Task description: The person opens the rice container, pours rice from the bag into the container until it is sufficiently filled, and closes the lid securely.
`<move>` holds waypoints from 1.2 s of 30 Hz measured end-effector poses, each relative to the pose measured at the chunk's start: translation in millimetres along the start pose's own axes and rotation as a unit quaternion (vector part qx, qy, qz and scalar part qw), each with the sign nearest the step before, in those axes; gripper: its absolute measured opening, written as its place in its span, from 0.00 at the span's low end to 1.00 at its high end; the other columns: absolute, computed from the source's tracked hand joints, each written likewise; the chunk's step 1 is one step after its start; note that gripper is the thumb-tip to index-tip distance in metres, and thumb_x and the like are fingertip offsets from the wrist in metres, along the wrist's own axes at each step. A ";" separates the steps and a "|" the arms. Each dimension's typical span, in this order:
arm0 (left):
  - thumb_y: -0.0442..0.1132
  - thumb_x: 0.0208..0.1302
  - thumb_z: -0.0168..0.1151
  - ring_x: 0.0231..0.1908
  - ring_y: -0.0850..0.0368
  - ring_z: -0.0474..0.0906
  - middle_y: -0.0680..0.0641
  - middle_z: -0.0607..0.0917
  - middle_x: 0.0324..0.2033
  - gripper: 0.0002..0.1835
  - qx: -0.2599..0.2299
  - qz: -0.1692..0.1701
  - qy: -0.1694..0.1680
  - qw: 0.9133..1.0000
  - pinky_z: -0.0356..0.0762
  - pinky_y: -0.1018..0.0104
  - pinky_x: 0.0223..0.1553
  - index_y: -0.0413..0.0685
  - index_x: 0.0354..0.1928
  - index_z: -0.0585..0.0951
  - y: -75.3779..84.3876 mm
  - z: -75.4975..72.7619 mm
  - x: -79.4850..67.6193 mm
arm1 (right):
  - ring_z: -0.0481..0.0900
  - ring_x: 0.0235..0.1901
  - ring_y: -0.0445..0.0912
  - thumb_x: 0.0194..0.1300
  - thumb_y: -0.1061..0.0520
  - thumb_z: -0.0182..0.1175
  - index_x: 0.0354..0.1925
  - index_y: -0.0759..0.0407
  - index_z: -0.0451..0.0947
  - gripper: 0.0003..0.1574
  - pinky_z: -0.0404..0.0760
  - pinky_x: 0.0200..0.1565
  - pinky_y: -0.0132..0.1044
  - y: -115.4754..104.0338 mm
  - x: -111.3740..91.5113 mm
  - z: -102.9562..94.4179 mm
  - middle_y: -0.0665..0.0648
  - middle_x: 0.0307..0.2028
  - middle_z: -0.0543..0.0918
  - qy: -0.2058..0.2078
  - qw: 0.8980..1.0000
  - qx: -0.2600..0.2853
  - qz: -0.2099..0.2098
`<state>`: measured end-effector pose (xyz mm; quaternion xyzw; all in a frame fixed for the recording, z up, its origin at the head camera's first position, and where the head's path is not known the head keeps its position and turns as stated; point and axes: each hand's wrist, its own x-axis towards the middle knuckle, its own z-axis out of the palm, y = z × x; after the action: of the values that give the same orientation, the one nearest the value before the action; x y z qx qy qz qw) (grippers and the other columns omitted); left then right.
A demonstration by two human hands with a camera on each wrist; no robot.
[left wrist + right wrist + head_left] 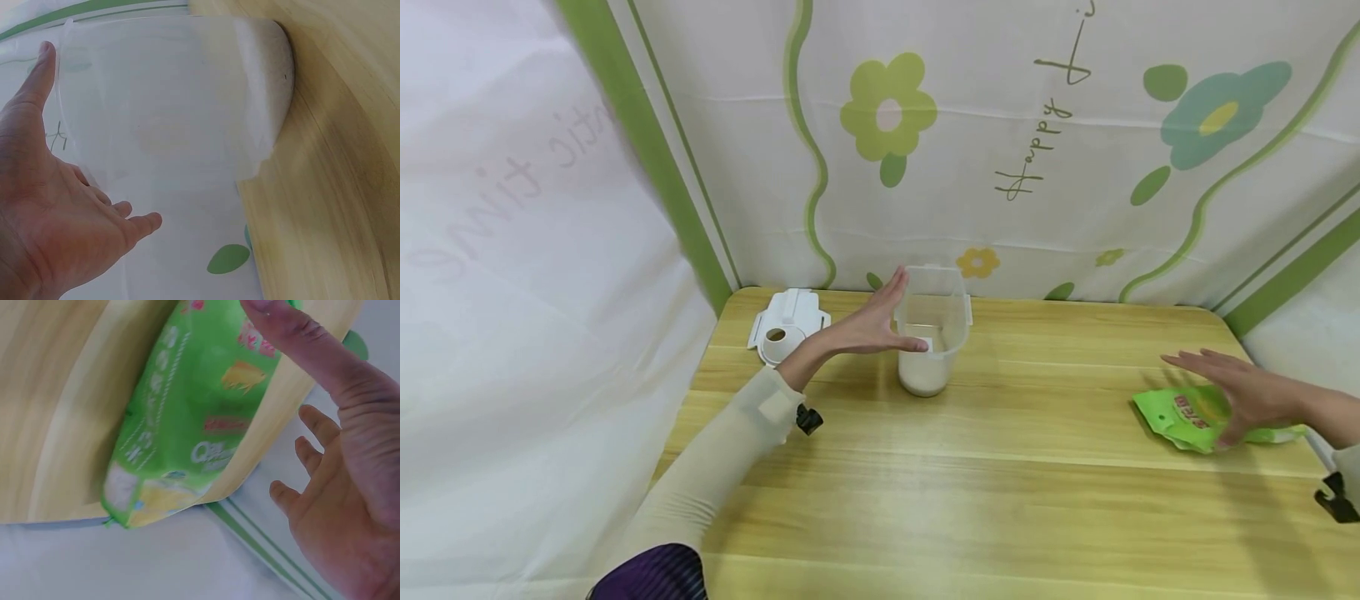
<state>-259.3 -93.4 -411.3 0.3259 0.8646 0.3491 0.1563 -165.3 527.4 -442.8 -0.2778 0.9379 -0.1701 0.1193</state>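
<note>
A clear plastic container [934, 321] with white contents at its bottom stands upright near the table's back edge. Beside its rim my left hand [868, 325] is spread, the thumb in front and the fingers toward the back. In the left wrist view that hand [62, 206] lies next to the container wall [156, 94]; whether it touches cannot be told. On the right, a green printed bag [1180, 417] lies flat. Over it my right hand [1262, 400] is held with fingers extended. The right wrist view has the bag [187, 412] beyond the thumb of this hand [350, 487].
A white plastic lid [790, 317] with a round spout opening lies left of the container, partly behind my left wrist. A patterned curtain [887, 225] hangs along the back of the wooden table [1000, 500], and white cloth [535, 333] hangs at the left.
</note>
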 end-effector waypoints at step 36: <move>0.75 0.58 0.70 0.82 0.56 0.21 0.53 0.22 0.82 0.76 -0.020 -0.004 0.003 1.000 0.31 0.51 0.83 0.52 0.83 0.24 0.7 1.9 -2.4 | 0.48 0.65 0.20 0.21 0.49 0.93 0.78 0.61 0.64 0.85 0.44 0.78 0.45 55.9 -28.9 37.1 0.72 0.61 0.74 0.078 0.996 -0.034 -0.022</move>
<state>-256.3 -93.7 -412.1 0.3184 0.8590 0.3668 0.1619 -156.7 578.3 -494.4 -0.2883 0.9432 -0.1621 0.0325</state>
